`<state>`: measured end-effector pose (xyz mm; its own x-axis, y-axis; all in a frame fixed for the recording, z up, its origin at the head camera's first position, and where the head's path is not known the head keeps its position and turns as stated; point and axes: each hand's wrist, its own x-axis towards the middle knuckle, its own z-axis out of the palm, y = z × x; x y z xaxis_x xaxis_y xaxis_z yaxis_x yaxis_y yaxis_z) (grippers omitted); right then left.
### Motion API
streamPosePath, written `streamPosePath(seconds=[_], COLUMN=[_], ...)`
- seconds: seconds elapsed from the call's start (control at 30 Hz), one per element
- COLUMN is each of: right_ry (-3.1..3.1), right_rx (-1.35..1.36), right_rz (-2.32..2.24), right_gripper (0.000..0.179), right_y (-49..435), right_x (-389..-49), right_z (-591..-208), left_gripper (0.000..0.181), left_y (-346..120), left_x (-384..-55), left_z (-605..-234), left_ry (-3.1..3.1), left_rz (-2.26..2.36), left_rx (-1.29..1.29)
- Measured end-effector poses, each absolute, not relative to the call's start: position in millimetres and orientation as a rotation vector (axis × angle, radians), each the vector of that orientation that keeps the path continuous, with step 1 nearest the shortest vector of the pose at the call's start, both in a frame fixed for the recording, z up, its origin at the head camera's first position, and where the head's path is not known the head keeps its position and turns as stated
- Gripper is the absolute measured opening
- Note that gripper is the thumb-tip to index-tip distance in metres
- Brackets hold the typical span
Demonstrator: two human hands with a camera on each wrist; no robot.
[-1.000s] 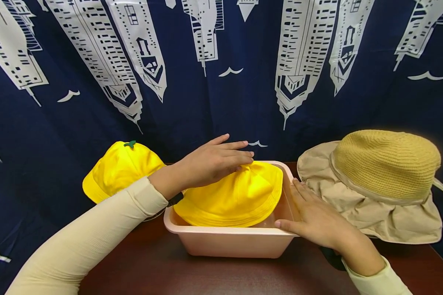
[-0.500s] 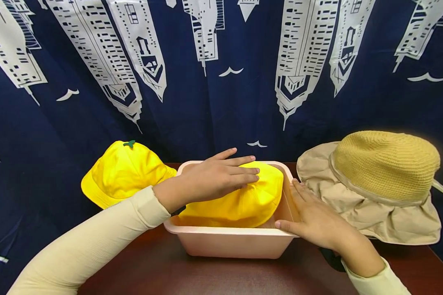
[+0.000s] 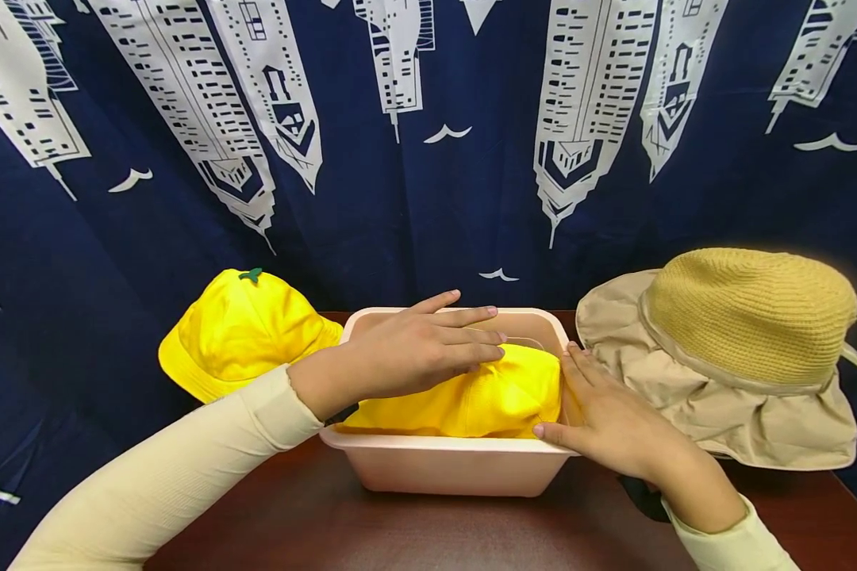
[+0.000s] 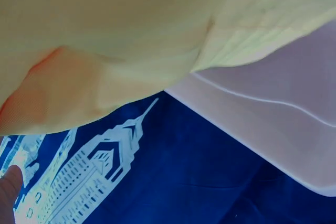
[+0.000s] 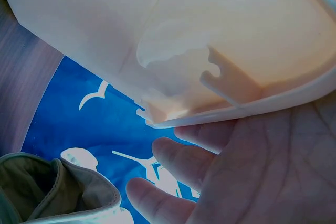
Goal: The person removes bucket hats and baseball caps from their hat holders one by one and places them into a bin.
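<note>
A yellow cloth hat point(image 3: 464, 408) lies inside a pale pink plastic basin point(image 3: 450, 469). My left hand point(image 3: 414, 349) rests palm-down on the hat with its fingers straight and spread, covering the hat's left upper part. At the basin's right front corner, my right hand point(image 3: 617, 416) touches the rim, thumb at the front and straight fingers along the side. The right wrist view has this hand's fingers outside the basin wall point(image 5: 79, 14), just under its rim. In the left wrist view, yellowish cloth point(image 4: 115, 19) fills the top beside the basin point(image 4: 247, 114).
Left of the basin sits another yellow hat point(image 3: 246, 341) with a green sprout on top. A straw-crowned hat point(image 3: 750, 325) with a wide beige brim stands at the right. All are on a dark reddish table point(image 3: 428, 531) before a navy curtain point(image 3: 464, 206) printed with buildings.
The yellow hat under my left hand has sunk lower in the basin and spread to the right. My left hand has come down with it. The right hand stays at the corner.
</note>
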<state>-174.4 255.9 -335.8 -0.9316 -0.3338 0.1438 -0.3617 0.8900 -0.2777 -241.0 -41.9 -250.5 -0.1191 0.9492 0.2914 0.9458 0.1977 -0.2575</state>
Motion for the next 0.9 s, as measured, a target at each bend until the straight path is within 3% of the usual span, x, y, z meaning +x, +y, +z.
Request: streamPosePath(seconds=[0.53, 0.9], right_ry=[-2.954, -2.946], right_rx=[0.563, 0.560], right_rz=[0.477, 0.475], right_gripper=[0.107, 0.107], right_y=[255.9, 255.4], right_x=[-173.5, -174.0], right_z=[-335.9, -336.5], left_gripper=[0.039, 0.038], left_y=[-21.6, -16.6], left_x=[-282.6, -291.9], left_z=[-290.1, -310.8], left_ry=[-2.276, -2.343], left_rz=[0.091, 0.169], left_rx=[-1.877, -1.840])
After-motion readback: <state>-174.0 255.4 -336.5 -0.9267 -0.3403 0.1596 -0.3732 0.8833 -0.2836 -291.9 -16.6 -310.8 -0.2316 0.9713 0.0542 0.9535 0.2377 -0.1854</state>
